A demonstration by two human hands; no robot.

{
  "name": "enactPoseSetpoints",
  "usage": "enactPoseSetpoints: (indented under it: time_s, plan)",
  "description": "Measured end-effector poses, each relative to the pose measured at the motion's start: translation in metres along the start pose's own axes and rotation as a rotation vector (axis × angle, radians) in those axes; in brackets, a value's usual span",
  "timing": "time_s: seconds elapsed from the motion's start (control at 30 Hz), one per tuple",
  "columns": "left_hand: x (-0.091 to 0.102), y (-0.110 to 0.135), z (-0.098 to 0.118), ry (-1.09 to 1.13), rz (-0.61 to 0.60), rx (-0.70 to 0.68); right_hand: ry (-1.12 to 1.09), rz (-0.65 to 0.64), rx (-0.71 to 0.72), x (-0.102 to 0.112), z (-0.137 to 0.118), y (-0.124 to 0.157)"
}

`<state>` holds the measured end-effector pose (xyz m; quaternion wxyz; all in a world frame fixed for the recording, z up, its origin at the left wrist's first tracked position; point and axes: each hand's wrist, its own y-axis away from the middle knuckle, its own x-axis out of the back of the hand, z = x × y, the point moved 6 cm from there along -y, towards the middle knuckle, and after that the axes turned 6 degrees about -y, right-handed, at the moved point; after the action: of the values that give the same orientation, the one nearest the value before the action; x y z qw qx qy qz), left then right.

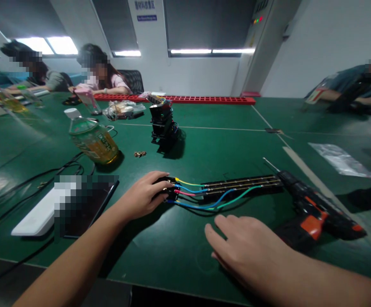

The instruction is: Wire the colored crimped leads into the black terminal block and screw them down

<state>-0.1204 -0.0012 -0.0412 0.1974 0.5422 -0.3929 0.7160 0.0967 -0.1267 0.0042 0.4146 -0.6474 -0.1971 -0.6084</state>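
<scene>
My left hand (pixel 147 194) is closed around a small black terminal block (pixel 171 187), its fingers over the top and side. Yellow, blue, red and green wires (pixel 190 190) run from that block to a long black terminal strip (pixel 243 186) with rows of brass-coloured contacts. The strip lies flat on the green table. Just in front of the wires, my right hand (pixel 245 245) hovers or rests low over the tabletop, fingers loosely bent and apart, with nothing seen in it. A black and orange cordless drill (pixel 316 213) lies beside the strip, its long bit pointing away from me.
A tea bottle (pixel 92 138), a white power bank (pixel 41 213) and a dark phone (pixel 91 209) are at left, with black cables. Stacked black blocks (pixel 162 121) and small brass screws (pixel 139 154) sit farther back. A plastic bag (pixel 341 160) lies right. People sit across the table.
</scene>
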Motion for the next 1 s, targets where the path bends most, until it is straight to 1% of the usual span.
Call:
enactPoseSetpoints:
  time_s: [0.07,0.17,0.3,0.4,0.57,0.7,0.9,1.0]
  plan:
    - [0.000,-0.001,0.001,-0.001,0.009,0.002,0.023,0.046,-0.035,0.002,0.002,0.016]
    - [-0.002,-0.001,0.001,-0.008,0.024,-0.004,0.086,0.070,-0.083,0.005,0.008,0.033]
    - [-0.005,-0.001,0.000,-0.032,0.061,-0.007,0.175,0.073,-0.162,0.004,0.018,0.048]
    - [-0.006,-0.002,0.001,-0.044,0.082,-0.026,0.188,0.092,-0.193,0.003,0.023,0.058]
    - [-0.006,-0.005,0.002,-0.052,0.096,-0.038,0.167,0.120,-0.241,0.000,0.029,0.076]
    - [-0.009,-0.006,-0.001,-0.045,0.095,-0.021,0.153,0.125,-0.308,-0.003,0.036,0.089]
    - [-0.015,-0.005,-0.007,-0.037,0.095,-0.016,0.023,0.233,-0.430,0.002,0.041,0.113]
    - [-0.016,-0.005,-0.007,-0.052,0.089,-0.033,-0.006,0.277,-0.444,0.001,0.041,0.127]
